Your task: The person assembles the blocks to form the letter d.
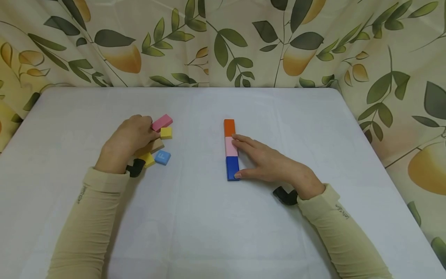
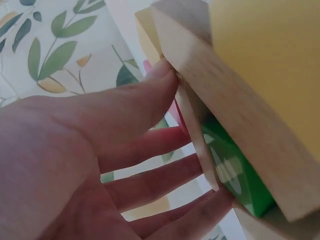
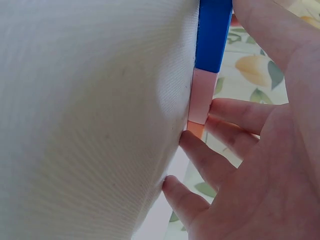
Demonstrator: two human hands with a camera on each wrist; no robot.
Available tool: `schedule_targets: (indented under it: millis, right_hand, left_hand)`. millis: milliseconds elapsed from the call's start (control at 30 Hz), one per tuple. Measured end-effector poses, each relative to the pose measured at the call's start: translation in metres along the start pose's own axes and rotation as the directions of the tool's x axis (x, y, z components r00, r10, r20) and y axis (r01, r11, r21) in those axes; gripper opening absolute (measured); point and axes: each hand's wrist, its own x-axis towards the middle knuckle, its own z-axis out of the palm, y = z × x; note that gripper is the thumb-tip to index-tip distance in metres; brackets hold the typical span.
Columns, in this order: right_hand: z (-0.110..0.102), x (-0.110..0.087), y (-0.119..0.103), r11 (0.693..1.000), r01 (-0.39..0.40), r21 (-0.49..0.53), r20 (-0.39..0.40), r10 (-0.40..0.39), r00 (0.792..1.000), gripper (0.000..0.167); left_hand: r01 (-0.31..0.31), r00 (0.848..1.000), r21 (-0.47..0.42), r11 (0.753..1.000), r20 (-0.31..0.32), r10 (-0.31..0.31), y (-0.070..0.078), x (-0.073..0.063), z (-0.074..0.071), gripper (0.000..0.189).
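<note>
Your right hand [image 1: 270,161] lay loosely extended near the middle of the frame, its fingers nearly straight and gripping nothing; the thumb touched the dark blue block [image 1: 232,168] and the fingertips met the pale pink block [image 1: 231,146]. Those two stood end to end with the orange block [image 1: 229,128] in one straight row, orange uppermost in the frame. Your left hand [image 1: 132,133] reached into a loose cluster left of centre, its thumb on wood; whether it gripped a piece, you could not tell. Around it lay a deep pink block [image 1: 162,122], a small yellow block [image 1: 166,133], a wooden block [image 1: 157,145] and a light blue block [image 1: 162,157]. The left wrist view also showed a green block [image 2: 240,175]. Beneath everything spread the white table [image 1: 205,221], with a leaf-patterned cloth [image 1: 230,11] along the top.
</note>
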Motion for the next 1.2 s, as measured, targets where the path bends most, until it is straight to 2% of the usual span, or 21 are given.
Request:
schedule_targets:
  millis: [200, 400, 533, 800, 1100, 1200]
  right_hand:
    - [0.000, 0.000, 0.001, 1.000, 0.000, 0.008, -0.002, 0.000, 1.000, 0.093]
    - [0.000, -0.001, 0.002, 1.000, 0.003, 0.008, -0.002, -0.003, 1.000, 0.093]
    - [0.000, -0.001, 0.002, 1.000, 0.006, 0.004, -0.001, -0.006, 1.000, 0.093]
    - [0.000, 0.000, 0.001, 1.000, 0.007, 0.002, 0.000, -0.007, 1.000, 0.092]
    - [0.000, 0.000, 0.001, 1.000, 0.005, 0.001, 0.005, -0.005, 1.000, 0.093]
    - [-0.001, 0.001, 0.001, 1.000, -0.005, 0.003, 0.012, 0.005, 1.000, 0.093]
  left_hand:
    - [-0.029, 1.000, -0.028, 0.999, -0.004, 0.028, 0.009, 0.001, 0.002, 0.031]
    - [-0.039, 0.999, -0.056, 0.998, -0.013, 0.038, 0.018, 0.004, 0.005, 0.041]
    - [-0.052, 0.999, -0.077, 0.996, 0.010, 0.053, 0.024, 0.008, 0.008, 0.049]
    - [-0.078, 0.996, -0.128, 0.989, 0.019, 0.082, 0.038, 0.012, 0.010, 0.049]
    - [-0.146, 0.989, -0.121, 0.982, -0.026, 0.144, 0.044, 0.009, 0.016, 0.049]
    - [-0.187, 0.982, -0.104, 0.977, -0.036, 0.185, 0.048, 0.007, 0.019, 0.045]
